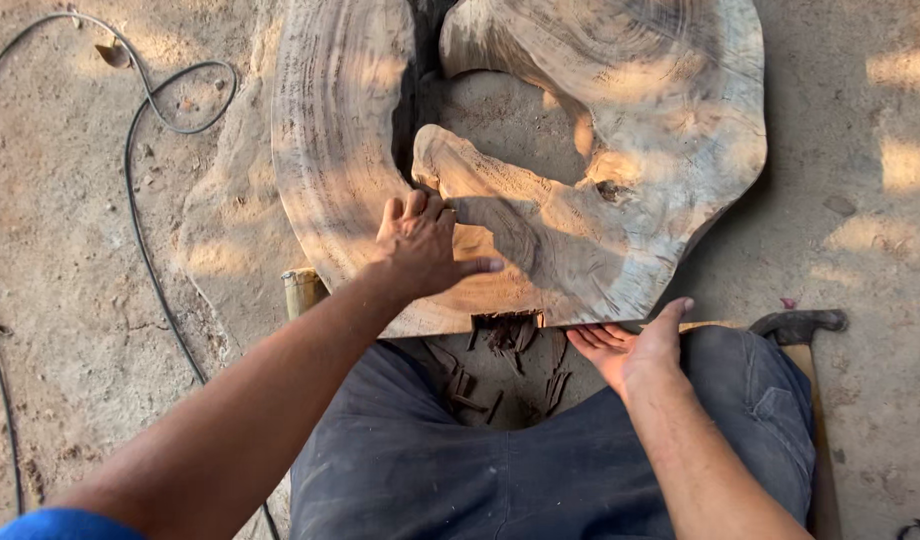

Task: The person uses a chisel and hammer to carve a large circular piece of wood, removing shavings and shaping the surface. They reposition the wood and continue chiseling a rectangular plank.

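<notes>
A notch was already cut into the near edge of the wood slab (pixel 540 200), with chips (pixel 500 385) fallen below; the rest looked uncut. The left hand (pixel 420 245) lay flat and spread on top, gripping nothing. The right hand (pixel 635 345), open-palmed, pressed the edge, possibly underneath. The slab rested over sandy ground (pixel 80 300), cable (pixel 140 200) and hammer (pixel 795 325) nearby.

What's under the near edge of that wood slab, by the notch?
Below the notch in the wood slab, dark wood chips lie on the ground between the knees. The right hand cups the edge. Whatever lies beneath the slab itself is hidden.
</notes>
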